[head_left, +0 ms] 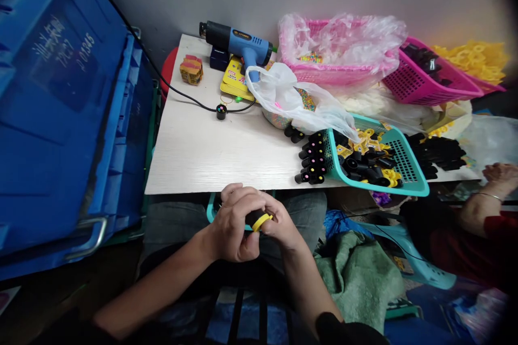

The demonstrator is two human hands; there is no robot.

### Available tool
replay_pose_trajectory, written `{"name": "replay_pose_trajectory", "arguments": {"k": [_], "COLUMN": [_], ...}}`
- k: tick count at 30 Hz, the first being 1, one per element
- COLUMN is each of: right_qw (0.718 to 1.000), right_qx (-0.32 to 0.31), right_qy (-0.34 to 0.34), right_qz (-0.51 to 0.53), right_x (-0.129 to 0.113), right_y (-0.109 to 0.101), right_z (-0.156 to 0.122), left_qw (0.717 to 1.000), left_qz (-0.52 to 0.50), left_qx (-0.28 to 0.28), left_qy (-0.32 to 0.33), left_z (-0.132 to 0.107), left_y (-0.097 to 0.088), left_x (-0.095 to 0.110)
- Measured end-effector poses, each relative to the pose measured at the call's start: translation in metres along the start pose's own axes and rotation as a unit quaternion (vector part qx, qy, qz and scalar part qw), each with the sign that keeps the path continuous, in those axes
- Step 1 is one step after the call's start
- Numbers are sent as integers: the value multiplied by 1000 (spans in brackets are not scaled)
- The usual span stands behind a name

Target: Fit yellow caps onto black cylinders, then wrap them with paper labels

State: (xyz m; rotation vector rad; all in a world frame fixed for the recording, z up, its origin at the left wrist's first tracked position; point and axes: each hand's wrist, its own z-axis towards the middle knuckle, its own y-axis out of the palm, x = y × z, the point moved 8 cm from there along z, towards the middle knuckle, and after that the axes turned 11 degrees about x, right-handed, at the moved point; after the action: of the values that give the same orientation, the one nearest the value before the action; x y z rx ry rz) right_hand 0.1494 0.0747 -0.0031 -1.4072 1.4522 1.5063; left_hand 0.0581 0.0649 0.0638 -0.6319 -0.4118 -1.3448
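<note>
My left hand (232,223) and my right hand (283,223) meet over my lap, just below the table's front edge. Both are closed round a small black piece with a yellow ring (261,221) on it. The fingers of the left hand wrap over the piece and hide most of it. A row of finished black pieces (311,161) lies on the table beside a teal basket (408,186), which holds black and yellow parts.
Blue crates (60,118) stand at the left. On the white table (202,145) are a blue heat gun (238,43), its black cord (182,94), a plastic bag (291,97), pink baskets (429,83) and loose black parts (439,151). Another person's arm (485,199) is at the right.
</note>
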Motion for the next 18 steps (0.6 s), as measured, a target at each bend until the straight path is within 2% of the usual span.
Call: {"name": "replay_pose_trajectory", "arguments": {"k": [4,7,9,14,16,18], "right_qw": [992,983,985,983,984,988], "right_qx": [53,98,95,18,17,43], "right_qy": [5,10,16,76,69,50], "right_qz": [114,154,145,166,162,141], "right_x": [9,13,13,23,27,29], "right_y": [1,0,-3,-12,-17,-20], "right_z": [-6,-7,-7,-8,-7,-5], "left_qw": [999,997,994,973,969,978], "left_qz": [-39,-72,-103,-212,-228,-188], "left_qx": [-1,1,14,22,12,-15], "left_qy": [25,2,-15,-92,-98,-86], "left_z": [2,0,-1,-4,-5,-9], "left_y": [6,13,14,16,17,21], "left_x": [7,4,1,-11,-13,-14]}}
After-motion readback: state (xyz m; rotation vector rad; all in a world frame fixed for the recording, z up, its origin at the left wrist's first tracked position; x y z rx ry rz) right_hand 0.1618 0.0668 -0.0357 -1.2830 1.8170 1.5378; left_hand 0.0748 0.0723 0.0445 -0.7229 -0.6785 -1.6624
